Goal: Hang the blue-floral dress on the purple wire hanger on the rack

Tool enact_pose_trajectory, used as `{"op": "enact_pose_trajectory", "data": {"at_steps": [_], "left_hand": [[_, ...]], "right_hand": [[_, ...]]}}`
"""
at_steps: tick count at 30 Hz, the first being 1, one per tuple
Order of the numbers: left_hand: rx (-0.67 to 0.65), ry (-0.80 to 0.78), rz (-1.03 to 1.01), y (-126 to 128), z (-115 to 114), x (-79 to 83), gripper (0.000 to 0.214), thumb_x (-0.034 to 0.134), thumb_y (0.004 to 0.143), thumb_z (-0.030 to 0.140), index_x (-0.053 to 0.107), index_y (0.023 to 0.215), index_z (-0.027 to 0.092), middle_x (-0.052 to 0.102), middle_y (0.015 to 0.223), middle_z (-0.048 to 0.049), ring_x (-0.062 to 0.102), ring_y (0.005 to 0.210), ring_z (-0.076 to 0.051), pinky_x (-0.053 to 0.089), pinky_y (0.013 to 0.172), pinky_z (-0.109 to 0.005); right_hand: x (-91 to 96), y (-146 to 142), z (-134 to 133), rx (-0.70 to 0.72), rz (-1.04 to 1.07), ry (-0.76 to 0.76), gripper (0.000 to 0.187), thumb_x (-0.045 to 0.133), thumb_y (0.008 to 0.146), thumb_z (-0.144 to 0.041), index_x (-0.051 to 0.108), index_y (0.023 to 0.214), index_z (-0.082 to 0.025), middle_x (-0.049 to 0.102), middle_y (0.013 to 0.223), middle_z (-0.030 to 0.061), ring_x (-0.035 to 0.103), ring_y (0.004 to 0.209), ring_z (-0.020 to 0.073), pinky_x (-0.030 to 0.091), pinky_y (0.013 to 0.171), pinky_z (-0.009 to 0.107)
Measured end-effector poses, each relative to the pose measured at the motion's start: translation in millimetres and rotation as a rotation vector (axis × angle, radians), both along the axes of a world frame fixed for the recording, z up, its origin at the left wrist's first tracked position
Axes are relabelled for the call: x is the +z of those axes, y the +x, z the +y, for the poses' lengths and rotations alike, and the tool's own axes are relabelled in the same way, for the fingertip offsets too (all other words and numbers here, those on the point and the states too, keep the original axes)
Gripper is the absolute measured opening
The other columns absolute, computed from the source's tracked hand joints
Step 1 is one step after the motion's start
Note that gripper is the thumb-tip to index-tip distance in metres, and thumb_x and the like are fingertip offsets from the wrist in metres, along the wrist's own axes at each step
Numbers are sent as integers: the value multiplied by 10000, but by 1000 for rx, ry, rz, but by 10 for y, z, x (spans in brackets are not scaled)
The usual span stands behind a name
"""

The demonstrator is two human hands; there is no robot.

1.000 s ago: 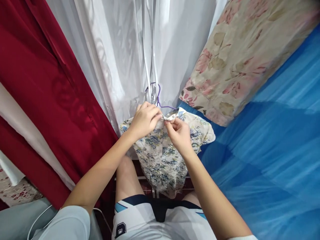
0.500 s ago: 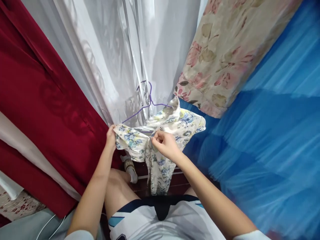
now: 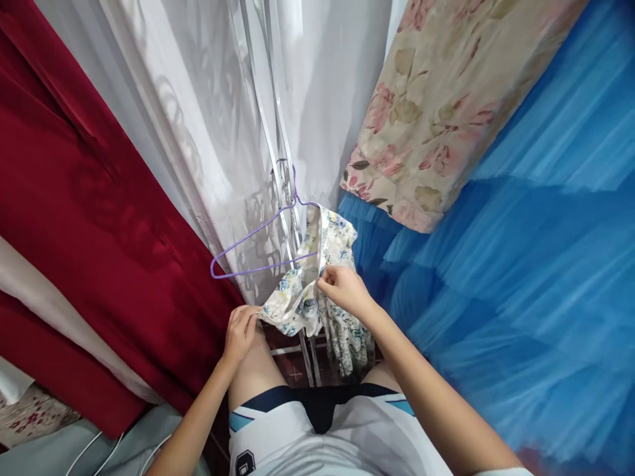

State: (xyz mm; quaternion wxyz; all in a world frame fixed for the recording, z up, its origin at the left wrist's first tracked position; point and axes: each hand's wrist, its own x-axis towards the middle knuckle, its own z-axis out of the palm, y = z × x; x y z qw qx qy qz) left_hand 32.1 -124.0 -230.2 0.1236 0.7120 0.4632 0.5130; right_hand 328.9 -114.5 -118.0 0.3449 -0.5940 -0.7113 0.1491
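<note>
A white garment with blue and yellow flowers point(image 3: 338, 241) hangs by its right shoulder from a purple hanger point(image 3: 248, 233). The hanger's left arm is bare, and its hook is at the metal stand. My left hand point(image 3: 242, 330) pinches the garment's loose left edge, below the hanger's bare end. My right hand point(image 3: 344, 289) pinches the front opening near the middle. The lower part of the garment droops in folds beneath my right hand. My fingertips partly hide the cloth they grip.
Silvery metal poles point(image 3: 272, 99) rise before a white curtain point(image 3: 327, 86). Dark red cloth point(image 3: 124, 218) hangs at the left. To the right are a beige floral cloth point(image 3: 411, 125) and blue tulle point(image 3: 496, 297). White cables point(image 3: 94, 453) lie at the lower left.
The garment's left side has come off the hanger's left arm. My left hand has moved down and right with that edge. My right hand has shifted slightly right, still gripping.
</note>
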Motion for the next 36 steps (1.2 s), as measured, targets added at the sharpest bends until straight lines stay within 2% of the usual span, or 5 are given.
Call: {"op": "enact_pose_trajectory", "data": {"at_steps": [10,14,18,28,36], "left_hand": [[-212,-88,-149,980,-14,674,226,488,962,375,617,1031,202,705,972,-57,674,923,-191,506,844,-280],[-408,-55,-96,1377,-28,852,196,476,968,319,629,1012,205,685,944,-42,647,899,-176,482,847,-275],[-462,-172,-76,1512,-40,791,213,477,965,357,627,995,208,649,860,-28,610,806,-166,463,762,-262],[-827,-707,-357,1344,-423,379,401,627,851,548,629,1047,198,641,972,-55,590,970,-210,464,913,-318],[-422,-475,111,491,-185,551,451,514,918,506,495,632,158,418,632,24,389,639,-119,336,605,-236]], "right_hand": [[53,170,-92,180,185,38,271,667,797,-288,631,1049,-193,690,1078,80,624,1002,237,453,850,323],[99,154,-280,522,396,-132,212,533,907,-327,631,1051,-207,677,1048,50,608,995,225,464,889,337],[-46,257,-363,490,378,-293,194,572,888,-365,633,865,-183,620,774,8,548,734,177,462,669,277],[257,472,-540,477,771,-336,282,674,853,-463,656,860,-182,662,734,29,610,623,183,482,569,274],[420,686,-257,316,870,-145,255,770,775,-425,702,842,-188,691,714,49,629,568,188,490,498,265]]}}
